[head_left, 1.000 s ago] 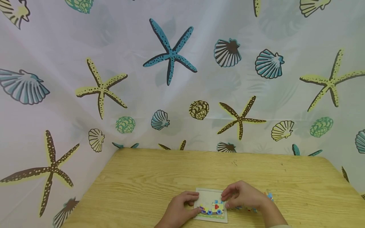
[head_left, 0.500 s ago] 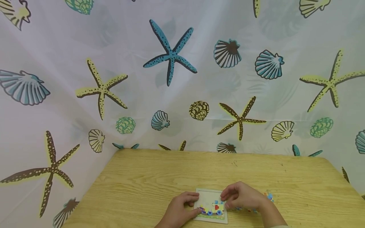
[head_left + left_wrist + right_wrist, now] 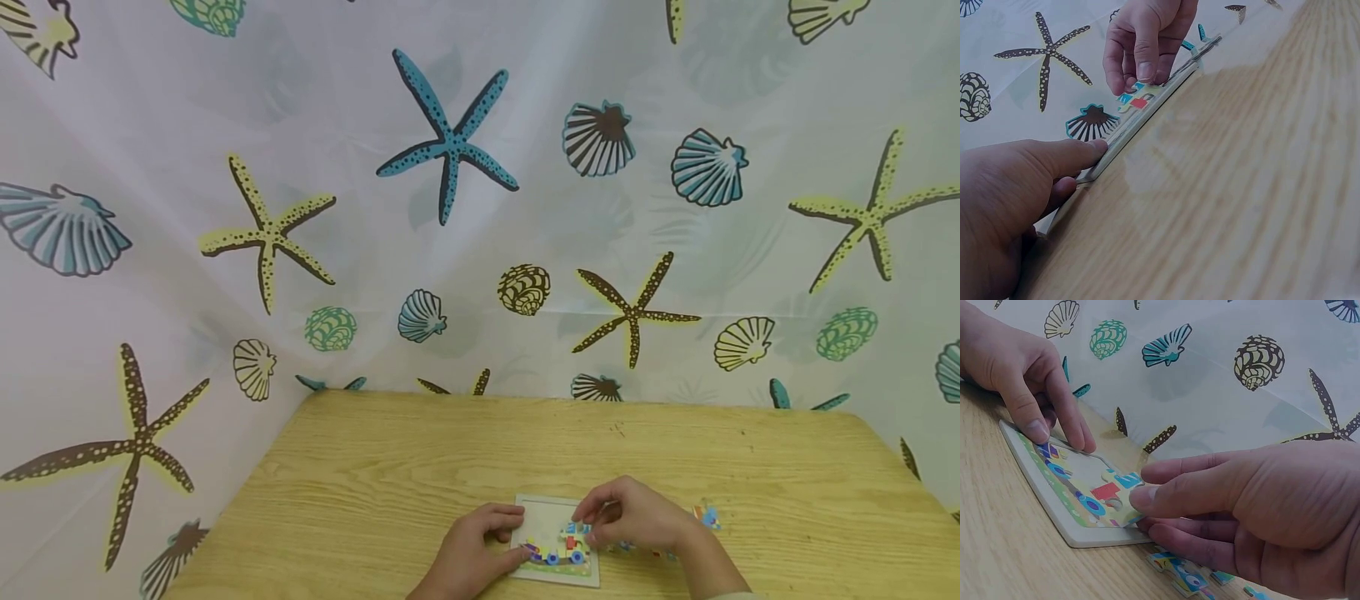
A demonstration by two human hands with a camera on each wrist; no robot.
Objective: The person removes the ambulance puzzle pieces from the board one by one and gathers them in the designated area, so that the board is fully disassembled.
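Note:
A shallow jigsaw tray (image 3: 558,580) with a pale rim lies on the table, its lower part filled with joined pieces showing blue wheels and a red patch. My left hand (image 3: 480,546) grips the tray's left side, thumb on the rim and other fingers along the edge, as the left wrist view shows. At the tray's right side, my right hand (image 3: 637,518) pinches a light-blue and yellow puzzle piece (image 3: 1129,480) between thumb and forefinger, over the joined pieces (image 3: 1091,503). The thumb hides part of that piece.
Several loose puzzle pieces (image 3: 707,517) lie to the right of the tray, partly under my right wrist; the right wrist view shows more loose pieces (image 3: 1188,575) below the hand. A patterned curtain (image 3: 465,250) hangs behind the wooden table (image 3: 420,467).
My right hand has shifted slightly left, from the tray's right edge to over the joined pieces. The left hand and tray have stayed put.

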